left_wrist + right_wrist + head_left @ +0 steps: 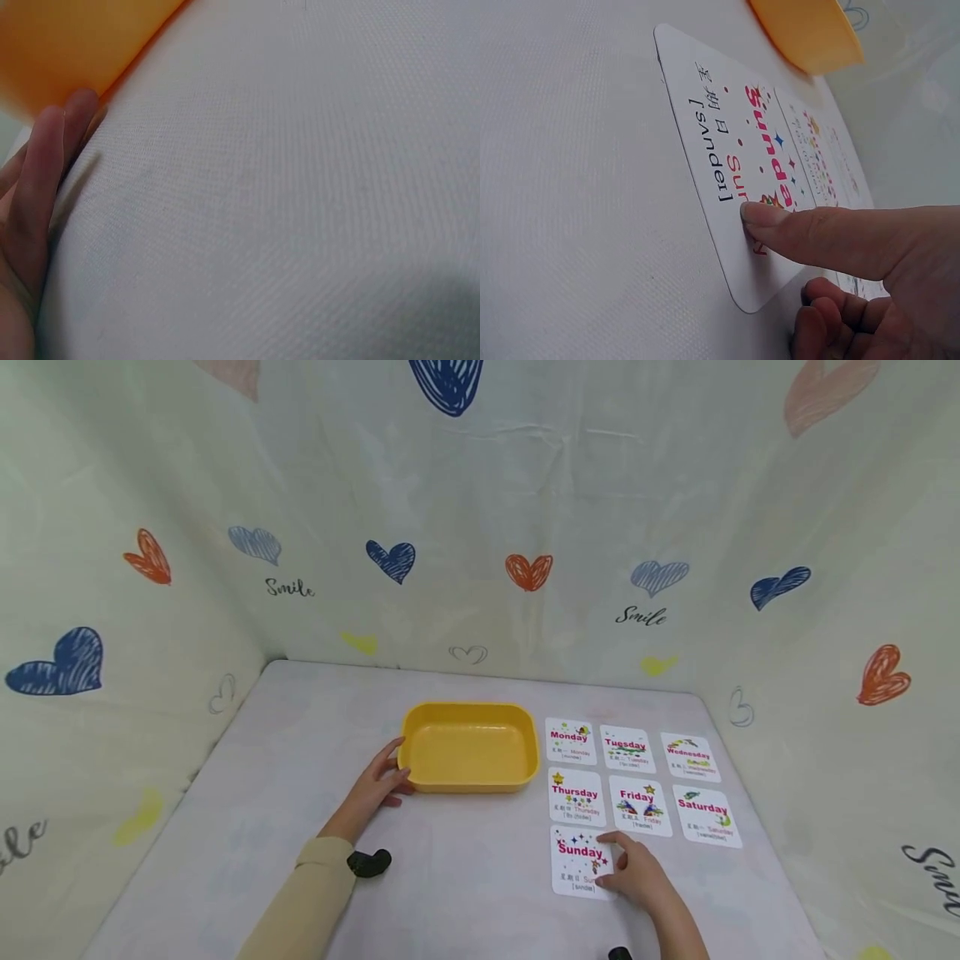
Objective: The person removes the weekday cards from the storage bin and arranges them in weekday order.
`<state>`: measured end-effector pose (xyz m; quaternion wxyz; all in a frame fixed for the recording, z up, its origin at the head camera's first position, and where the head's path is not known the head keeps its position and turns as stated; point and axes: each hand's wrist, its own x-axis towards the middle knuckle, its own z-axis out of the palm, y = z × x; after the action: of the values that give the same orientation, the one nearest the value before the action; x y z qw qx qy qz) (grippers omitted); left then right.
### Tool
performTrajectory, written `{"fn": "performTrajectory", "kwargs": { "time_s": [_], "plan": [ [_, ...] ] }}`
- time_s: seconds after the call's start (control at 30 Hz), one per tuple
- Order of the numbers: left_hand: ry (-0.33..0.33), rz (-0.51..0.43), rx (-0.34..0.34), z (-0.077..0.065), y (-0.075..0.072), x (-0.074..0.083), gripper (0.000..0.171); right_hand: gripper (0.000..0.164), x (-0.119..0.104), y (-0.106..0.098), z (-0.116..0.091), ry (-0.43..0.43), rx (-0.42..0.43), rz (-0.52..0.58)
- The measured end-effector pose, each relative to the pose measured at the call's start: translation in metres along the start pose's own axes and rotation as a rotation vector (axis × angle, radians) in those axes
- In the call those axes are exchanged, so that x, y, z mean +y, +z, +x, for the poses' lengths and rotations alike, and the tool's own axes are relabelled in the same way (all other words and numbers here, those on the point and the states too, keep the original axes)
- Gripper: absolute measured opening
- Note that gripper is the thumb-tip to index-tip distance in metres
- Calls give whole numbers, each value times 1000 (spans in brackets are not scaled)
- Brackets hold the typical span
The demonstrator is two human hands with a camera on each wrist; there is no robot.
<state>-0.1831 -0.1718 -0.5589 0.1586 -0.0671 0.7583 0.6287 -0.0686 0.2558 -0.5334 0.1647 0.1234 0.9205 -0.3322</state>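
A yellow tray [469, 786] stands on the table, its inside bare. My left hand [380, 781] rests against its left end, fingers by the rim and thumb near the front corner; the left wrist view shows straight fingers beside the orange-looking wall. A white card printed "Sunday" [577, 885] lies face up at the front of the card group. On its right side, my right hand [636, 875] touches it with thumb and index finger apart. In the right wrist view the thumb [810, 232] presses flat on the card's face, and the other fingers curl beside it.
Behind the Sunday card lie two rows of cards: Monday [572, 752], Tuesday [628, 764] and Wednesday [690, 768], then Thursday [576, 814], Friday [637, 825] and Saturday [708, 835]. A heart-printed curtain [465, 610] encloses the table's back and sides.
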Motion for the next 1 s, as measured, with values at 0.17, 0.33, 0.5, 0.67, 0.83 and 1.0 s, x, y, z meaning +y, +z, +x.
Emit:
{"fn": "performTrajectory", "kwargs": {
  "time_s": [0.17,0.33,0.5,0.67,0.83,1.0],
  "plan": [
    [-20,6,3,-2,-5,-1,73,64,1,3,1,-24,-13,-17],
    [-13,17,7,-4,-12,2,74,65,-2,8,6,-56,-7,-31],
    [-16,25,19,-3,-16,0,72,67,-5,11,7,-78,-6,-38],
    [-35,28,16,0,-15,-1,76,67,-7,9,6,-70,-1,-49],
    [-28,27,12,0,-17,-2,75,67,-7,10,7,-60,-15,-41],
    [-22,29,-3,-1,-18,-5,73,65,-7,10,7,-62,-22,-32]
  ]
}}
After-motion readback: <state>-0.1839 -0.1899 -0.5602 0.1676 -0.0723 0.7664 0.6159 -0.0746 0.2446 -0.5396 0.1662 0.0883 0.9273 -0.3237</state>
